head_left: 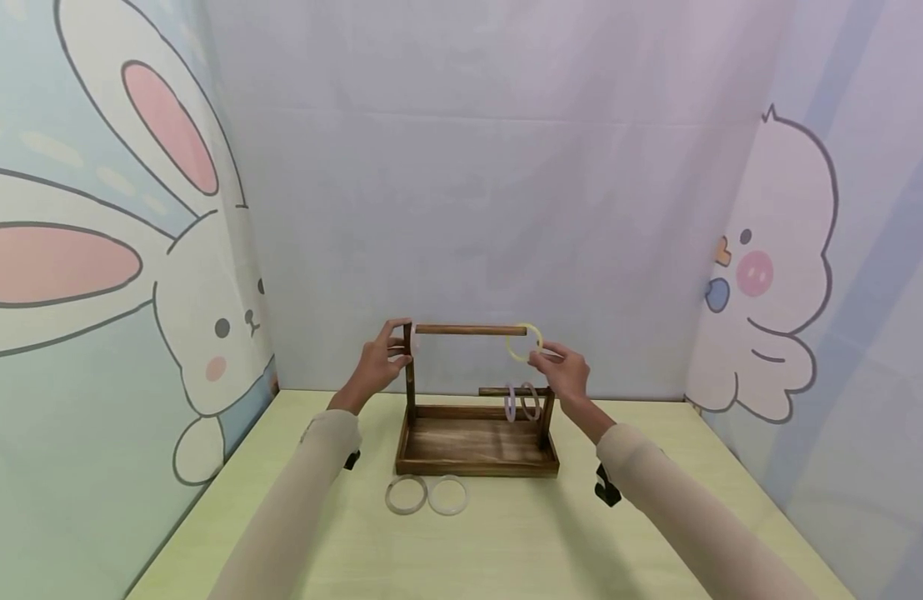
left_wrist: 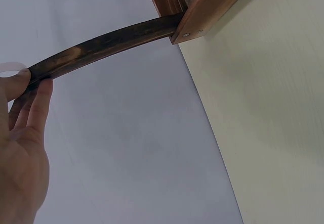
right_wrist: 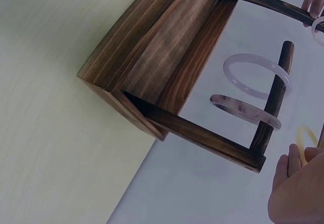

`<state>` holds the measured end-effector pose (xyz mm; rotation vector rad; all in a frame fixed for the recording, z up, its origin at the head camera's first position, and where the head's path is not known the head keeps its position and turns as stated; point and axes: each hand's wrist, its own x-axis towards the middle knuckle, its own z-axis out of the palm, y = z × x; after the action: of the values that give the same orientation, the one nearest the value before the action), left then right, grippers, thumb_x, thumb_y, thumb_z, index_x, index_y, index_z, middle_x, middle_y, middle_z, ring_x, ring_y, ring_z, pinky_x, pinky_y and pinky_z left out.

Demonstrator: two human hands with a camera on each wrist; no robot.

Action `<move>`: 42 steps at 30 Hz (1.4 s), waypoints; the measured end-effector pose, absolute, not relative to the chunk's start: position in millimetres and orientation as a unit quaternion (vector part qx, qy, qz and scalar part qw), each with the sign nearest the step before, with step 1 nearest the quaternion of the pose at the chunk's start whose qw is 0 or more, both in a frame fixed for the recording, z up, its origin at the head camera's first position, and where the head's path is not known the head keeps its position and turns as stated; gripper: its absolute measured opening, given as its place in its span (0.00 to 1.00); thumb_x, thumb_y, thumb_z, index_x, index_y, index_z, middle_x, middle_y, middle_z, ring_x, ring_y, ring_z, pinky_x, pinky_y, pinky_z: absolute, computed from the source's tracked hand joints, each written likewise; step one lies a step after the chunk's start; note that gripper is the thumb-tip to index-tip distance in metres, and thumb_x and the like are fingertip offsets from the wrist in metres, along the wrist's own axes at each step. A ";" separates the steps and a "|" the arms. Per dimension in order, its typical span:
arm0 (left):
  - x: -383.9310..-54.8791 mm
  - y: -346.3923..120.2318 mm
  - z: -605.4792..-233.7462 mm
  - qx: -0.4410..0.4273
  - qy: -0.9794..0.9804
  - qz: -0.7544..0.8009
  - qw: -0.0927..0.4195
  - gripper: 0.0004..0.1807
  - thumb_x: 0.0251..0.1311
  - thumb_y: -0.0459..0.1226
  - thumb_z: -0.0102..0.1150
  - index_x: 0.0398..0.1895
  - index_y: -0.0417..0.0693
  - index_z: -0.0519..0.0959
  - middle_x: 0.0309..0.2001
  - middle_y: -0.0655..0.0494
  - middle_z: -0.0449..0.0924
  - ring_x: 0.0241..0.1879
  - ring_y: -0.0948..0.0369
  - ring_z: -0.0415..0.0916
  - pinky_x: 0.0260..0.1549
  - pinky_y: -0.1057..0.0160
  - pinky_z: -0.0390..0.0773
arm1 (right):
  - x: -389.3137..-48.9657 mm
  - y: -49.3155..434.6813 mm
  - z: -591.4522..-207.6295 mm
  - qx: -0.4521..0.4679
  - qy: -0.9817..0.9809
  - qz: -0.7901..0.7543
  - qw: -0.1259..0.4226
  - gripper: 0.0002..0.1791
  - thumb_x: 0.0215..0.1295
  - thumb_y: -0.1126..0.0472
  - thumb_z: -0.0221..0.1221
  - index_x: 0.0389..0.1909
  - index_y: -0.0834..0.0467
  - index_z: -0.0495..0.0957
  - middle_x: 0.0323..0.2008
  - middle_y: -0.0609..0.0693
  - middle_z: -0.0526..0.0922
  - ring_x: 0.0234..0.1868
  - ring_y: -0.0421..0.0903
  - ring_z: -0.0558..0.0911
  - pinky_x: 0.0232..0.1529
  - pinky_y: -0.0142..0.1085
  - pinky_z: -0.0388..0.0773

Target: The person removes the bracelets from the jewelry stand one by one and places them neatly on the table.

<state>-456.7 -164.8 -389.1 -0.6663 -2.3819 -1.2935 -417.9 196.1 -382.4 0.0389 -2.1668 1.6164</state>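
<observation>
Up at the top bar (head_left: pixel 469 330), right hand (head_left: pixel 566 371) pinching yellow ring (head_left: pixel 510 351), seemingly threaded on, left hand (head_left: pixel 375 365) clamped on post (head_left: pixel 410 379).

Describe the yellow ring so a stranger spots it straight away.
On the table, find the wooden rack. Near the free end of its top bar, the right hand holds a thin yellow ring. It alone is yellow; the rings below look lilac and brownish.
</observation>
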 end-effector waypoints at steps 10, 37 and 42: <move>-457.5 -165.1 -391.5 -0.237 -0.838 -0.456 0.182 0.42 0.65 0.22 0.65 0.77 0.58 0.61 0.56 0.32 0.82 0.57 0.41 0.83 0.55 0.43 0.83 | -414.0 205.8 -382.1 0.010 -0.786 0.582 0.209 0.23 0.68 0.60 0.69 0.61 0.63 0.82 0.45 0.61 0.89 0.48 0.57 0.89 0.38 0.30 0.83; -456.5 -166.0 -390.2 -0.239 -0.837 -0.457 0.183 0.42 0.65 0.22 0.65 0.76 0.62 0.62 0.57 0.32 0.82 0.57 0.41 0.82 0.55 0.43 0.83 | -390.1 205.4 -391.4 0.045 -0.794 0.581 0.174 0.23 0.68 0.60 0.70 0.62 0.60 0.82 0.44 0.60 0.90 0.47 0.59 0.89 0.47 0.39 0.87; -457.7 -166.1 -391.0 -0.243 -0.836 -0.455 0.185 0.42 0.65 0.22 0.64 0.77 0.60 0.61 0.57 0.30 0.81 0.57 0.41 0.83 0.55 0.42 0.83 | -384.4 200.7 -390.7 0.050 -0.796 0.580 0.167 0.23 0.67 0.60 0.71 0.62 0.59 0.83 0.43 0.59 0.90 0.46 0.57 0.90 0.49 0.42 0.87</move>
<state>-457.7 -166.1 -391.0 -0.6856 -2.3557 -1.2832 -384.4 200.7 -390.7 0.1429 -2.2643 1.6499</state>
